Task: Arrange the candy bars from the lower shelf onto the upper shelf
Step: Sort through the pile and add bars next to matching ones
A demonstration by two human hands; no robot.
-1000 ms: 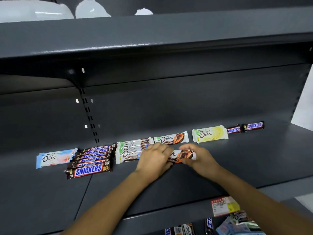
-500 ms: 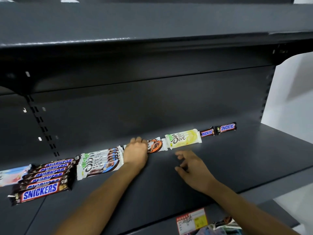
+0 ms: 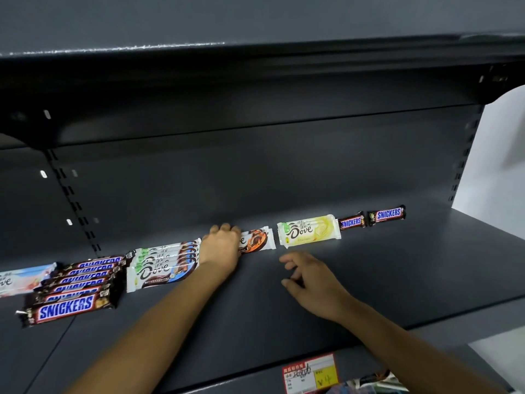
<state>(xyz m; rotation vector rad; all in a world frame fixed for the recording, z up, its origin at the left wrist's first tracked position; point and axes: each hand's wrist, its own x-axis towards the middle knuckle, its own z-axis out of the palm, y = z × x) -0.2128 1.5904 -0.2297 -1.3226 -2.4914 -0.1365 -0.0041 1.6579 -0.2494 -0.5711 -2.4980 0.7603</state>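
Note:
On the upper shelf [image 3: 397, 280] a row of candy bars lies along the back. My left hand [image 3: 221, 247] lies over the left half of an orange Dove bar [image 3: 257, 239], fingers curled over its far edge. My right hand [image 3: 312, 282] hovers above the shelf in front of a yellow Dove bar [image 3: 309, 231], fingers loosely bent, holding nothing. Left of my left hand sits a stack of blue-and-brown Dove bars [image 3: 162, 265], then a row of long Snickers bars [image 3: 71, 288] and a pink Dove bar [image 3: 20, 280].
Two small Snickers bars [image 3: 351, 222] [image 3: 387, 214] end the row on the right. A red-and-yellow price tag [image 3: 311, 372] hangs on the shelf's front edge. Wrappers on the lower shelf [image 3: 369, 383] peek out below. Another shelf [image 3: 255, 61] overhangs above.
A second ago both hands held the orange Dove bar in front of the row. My left hand has pushed it back into the row, and my right hand has let go and drawn back.

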